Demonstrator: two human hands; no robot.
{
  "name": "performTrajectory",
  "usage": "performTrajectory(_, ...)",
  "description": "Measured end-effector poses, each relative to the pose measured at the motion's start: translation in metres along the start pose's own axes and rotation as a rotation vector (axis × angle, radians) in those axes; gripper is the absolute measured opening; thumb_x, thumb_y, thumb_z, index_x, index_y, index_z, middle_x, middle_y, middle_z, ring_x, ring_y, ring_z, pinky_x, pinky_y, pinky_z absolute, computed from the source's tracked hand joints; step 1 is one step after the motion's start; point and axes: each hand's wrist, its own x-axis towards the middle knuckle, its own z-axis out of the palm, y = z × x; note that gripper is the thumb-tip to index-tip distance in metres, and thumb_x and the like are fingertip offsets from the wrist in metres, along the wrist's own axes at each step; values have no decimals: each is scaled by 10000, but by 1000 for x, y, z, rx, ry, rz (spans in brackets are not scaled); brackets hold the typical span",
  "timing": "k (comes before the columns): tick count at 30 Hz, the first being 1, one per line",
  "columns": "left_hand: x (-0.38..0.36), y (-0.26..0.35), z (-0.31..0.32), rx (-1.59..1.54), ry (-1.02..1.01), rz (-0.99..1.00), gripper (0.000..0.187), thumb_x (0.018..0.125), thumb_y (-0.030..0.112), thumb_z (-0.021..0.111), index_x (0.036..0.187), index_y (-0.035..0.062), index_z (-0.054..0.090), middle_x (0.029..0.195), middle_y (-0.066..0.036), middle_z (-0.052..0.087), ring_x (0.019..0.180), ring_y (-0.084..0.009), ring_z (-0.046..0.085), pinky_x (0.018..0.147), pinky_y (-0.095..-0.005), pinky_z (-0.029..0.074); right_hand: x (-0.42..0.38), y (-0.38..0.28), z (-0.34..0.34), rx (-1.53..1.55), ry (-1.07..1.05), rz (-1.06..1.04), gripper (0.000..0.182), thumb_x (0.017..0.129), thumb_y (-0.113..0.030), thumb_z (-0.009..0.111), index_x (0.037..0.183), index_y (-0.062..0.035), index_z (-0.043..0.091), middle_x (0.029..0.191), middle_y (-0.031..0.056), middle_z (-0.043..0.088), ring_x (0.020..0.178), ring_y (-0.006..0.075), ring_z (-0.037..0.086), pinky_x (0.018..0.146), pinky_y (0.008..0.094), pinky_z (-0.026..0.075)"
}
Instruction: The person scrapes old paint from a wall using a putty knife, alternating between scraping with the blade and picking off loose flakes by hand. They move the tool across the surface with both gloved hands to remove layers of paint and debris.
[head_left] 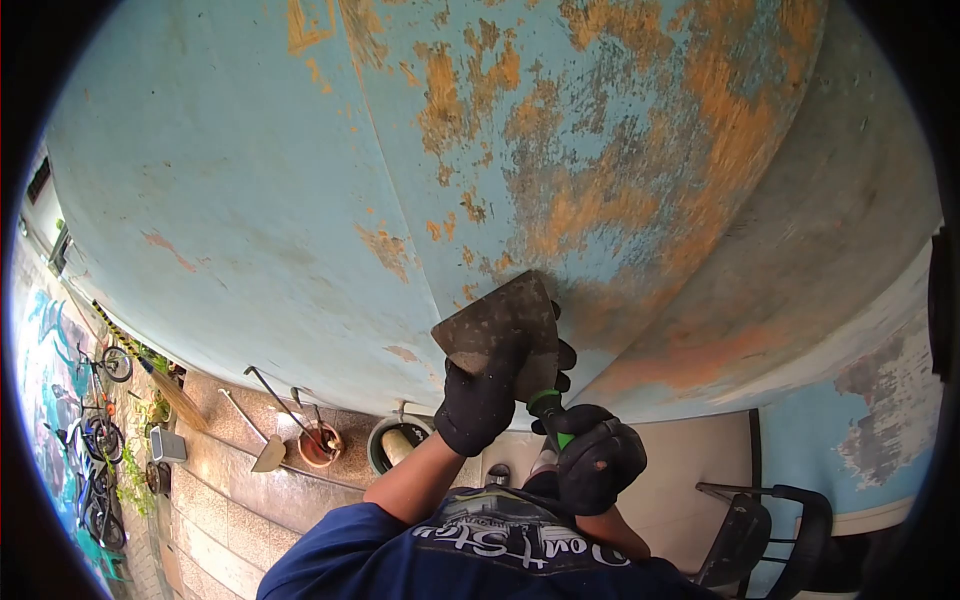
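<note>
A wide-bladed scraper [487, 322] is in front of me, its broad, dirty metal edge close to a blue painted wall [270, 190]. My right hand [597, 462], in a black glove, is wrapped round its green and black handle [546, 404]. My left hand [487, 392], also gloved in black, grips the blade, the thumb side in front and fingertips showing past the far edge. Around the blade the blue paint is worn off in orange and grey patches [590, 215]. Whether the blade's edge touches the wall cannot be made out.
Below on the left are a straw broom [178, 397], a long-handled dustpan [268, 456], a terracotta pot [319, 446] and a dark bucket [376, 447]. Bicycles [103, 440] stand farther left. A black chair [800, 530] is at lower right, near another peeling wall [888, 405].
</note>
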Motion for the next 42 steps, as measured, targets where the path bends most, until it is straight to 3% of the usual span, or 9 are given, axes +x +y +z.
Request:
performTrajectory(5, 7, 5, -7, -28, -30, 42, 357, 1030, 238, 555, 1256, -39, 564, 986, -166, 718, 801, -248, 733, 693, -360, 604, 7, 12, 6, -32, 53, -144, 467, 1035, -367, 398, 845, 3, 611, 841, 108, 709, 682, 254, 642, 615, 342, 475)
performTrajectory(7, 4, 8, -5, -15, -18, 26, 325, 1020, 214, 572, 1221, -41, 586, 968, -160, 721, 781, -246, 734, 681, -356, 600, 15, 4, 11, 414, 99, -116, 368, 985, -285, 596, 713, -39, 555, 622, 85, 633, 742, 312, 702, 680, 424, 588)
performTrajectory(10, 8, 7, -1, 63, 47, 104, 311, 1016, 210, 580, 1200, -40, 596, 964, -157, 722, 782, -246, 736, 678, -351, 599, 14, 7, 9, 92, 73, -71, 480, 1047, -352, 398, 811, 21, 588, 805, 135, 703, 632, 264, 641, 604, 343, 487)
performTrajectory(13, 4, 12, -1, 53, 34, 103, 341, 1024, 229, 570, 1234, -39, 580, 981, -163, 722, 812, -242, 738, 687, -350, 600, 14, -16, 7, 20, 122, 177, 356, 951, -233, 578, 676, -6, 581, 685, 129, 672, 708, 288, 696, 666, 408, 583)
performTrajectory(23, 3, 3, -6, 27, -12, 11, 348, 1032, 230, 558, 1242, -47, 573, 979, -171, 724, 813, -255, 737, 696, -357, 609, -11, 9, 10, 250, 158, 115, 445, 991, -293, 559, 642, -16, 550, 667, 121, 660, 705, 272, 694, 645, 385, 568)
performTrajectory(29, 5, 10, 5, 69, 23, 30, 427, 1000, 283, 518, 1271, -43, 572, 922, -180, 714, 734, -264, 721, 659, -364, 593, 4, -4, 6, 64, 154, 211, 444, 1013, -335, 520, 735, 1, 602, 804, 123, 701, 723, 244, 692, 661, 368, 556)
performTrajectory(38, 8, 16, 3, -56, -61, 28, 359, 1026, 256, 570, 1216, -48, 594, 959, -176, 725, 787, -253, 731, 674, -353, 600, 1, -1, 10, -901, 193, -233, 431, 1064, -247, 363, 833, 21, 609, 831, 127, 683, 762, 315, 629, 720, 405, 477)
performTrajectory(40, 4, 9, 2, -55, -44, 24, 359, 1027, 254, 567, 1218, -48, 595, 961, -173, 725, 781, -251, 730, 673, -353, 598, 12, -13, 7, -44, 116, 88, 494, 1021, -373, 477, 716, -16, 629, 688, 114, 658, 689, 253, 680, 649, 357, 534)
performTrajectory(42, 7, 9, 3, -45, -31, 21, 359, 1028, 252, 564, 1221, -49, 596, 963, -171, 726, 776, -250, 730, 672, -353, 597, 17, -8, 8, 7, 134, 65, 490, 1020, -363, 484, 695, -20, 616, 676, 114, 654, 690, 262, 680, 648, 367, 536)
